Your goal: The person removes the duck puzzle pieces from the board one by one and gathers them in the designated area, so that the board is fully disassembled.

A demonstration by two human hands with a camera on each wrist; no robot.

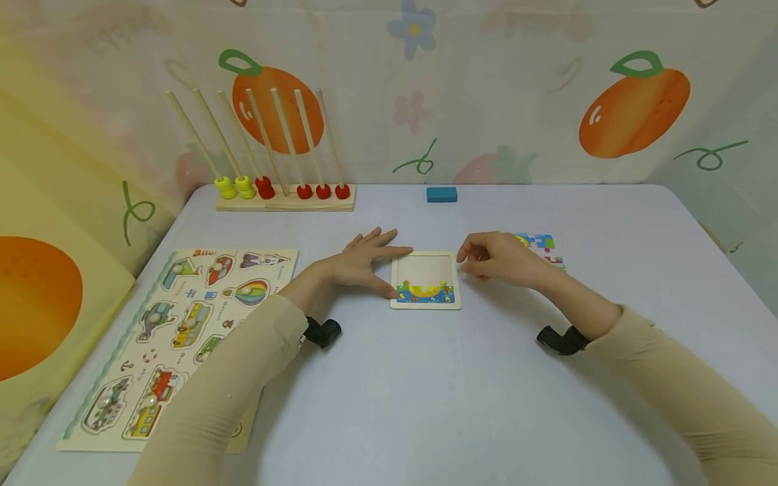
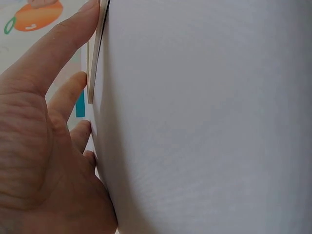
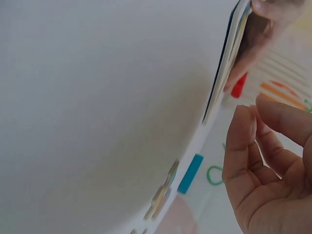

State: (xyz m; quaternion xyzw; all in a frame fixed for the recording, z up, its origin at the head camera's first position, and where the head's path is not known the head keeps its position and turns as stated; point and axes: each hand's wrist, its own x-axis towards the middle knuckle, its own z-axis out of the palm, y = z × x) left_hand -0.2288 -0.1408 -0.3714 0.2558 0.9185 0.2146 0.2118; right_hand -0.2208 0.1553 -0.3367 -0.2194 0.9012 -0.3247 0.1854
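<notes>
A small square puzzle tray [image 1: 425, 306] lies flat on the table, its lower part filled with blue, yellow and green picture pieces, its upper part bare. My left hand [image 1: 358, 261] spreads across the tray's left side, thumb at the lower left and index finger at the top left corner. In the left wrist view these straight fingers touch the tray's edge [image 2: 90, 73]. Just off the tray's right side is my right hand [image 1: 501, 258], fingers loosely bent. In the right wrist view its thumb and index fingertips [image 3: 245, 114] come close together with nothing visible between them.
Loose jigsaw pieces [image 1: 543, 241] lie partly hidden behind my right hand. A teal block [image 1: 442, 195] sits at the table's back edge. Back left stands a wooden bead rack [image 1: 286, 204] with tall rods. A large vehicle picture board [image 1: 188, 297] lies under my left forearm.
</notes>
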